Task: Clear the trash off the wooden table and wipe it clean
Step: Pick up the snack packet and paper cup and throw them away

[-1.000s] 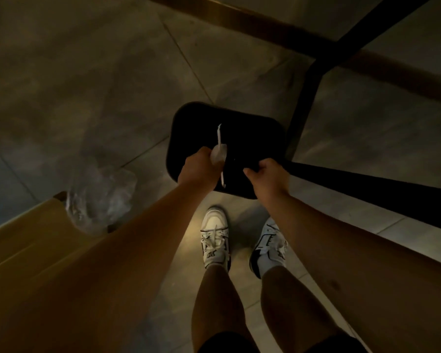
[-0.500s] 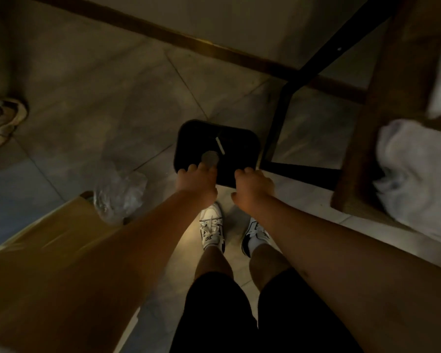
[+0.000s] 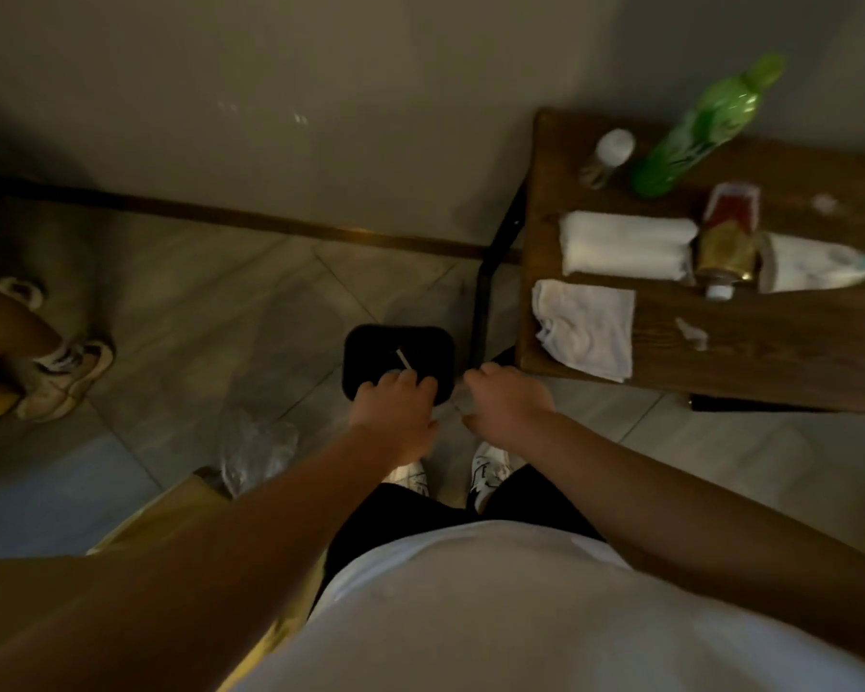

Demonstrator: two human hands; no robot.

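Matt dark wooden table (image 3: pixel 750 362); soft white cloth (image 3: pixel 588 329); glossy green plastic bottle (image 3: pixel 700 129).

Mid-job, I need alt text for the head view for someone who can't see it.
Both hands, left and right, hang above a black floor bin holding a white stick. To the right, the dark wooden table carries a green plastic bottle, folded white towel, crumpled white cloth and scraps.

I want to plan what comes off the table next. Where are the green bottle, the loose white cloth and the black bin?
green bottle (image 3: pixel 690 134), head view, mid-body.
loose white cloth (image 3: pixel 588 327), head view, centre of the cloth.
black bin (image 3: pixel 370 347), head view, dark inside near the left rim.
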